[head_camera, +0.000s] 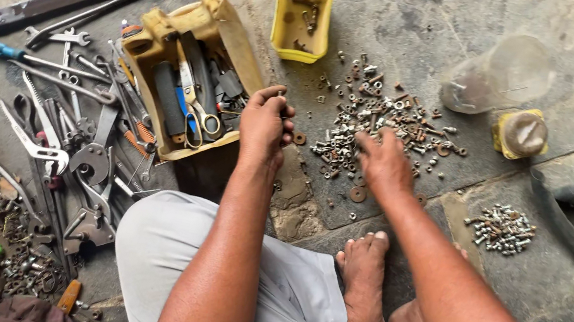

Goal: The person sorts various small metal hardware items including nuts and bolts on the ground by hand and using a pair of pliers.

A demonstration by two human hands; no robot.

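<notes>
Knees (208,249) over gritty concrete floor (422,20)

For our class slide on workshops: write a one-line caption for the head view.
Seated person's right hand sorts scattered nuts and bolts while left hand pinches one.

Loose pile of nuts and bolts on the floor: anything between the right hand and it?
Nothing visible. The right hand is already at the near edge of the scattered pile of small metal nuts, bolts and washers, fingers on the pieces, on bare concrete floor.
</notes>
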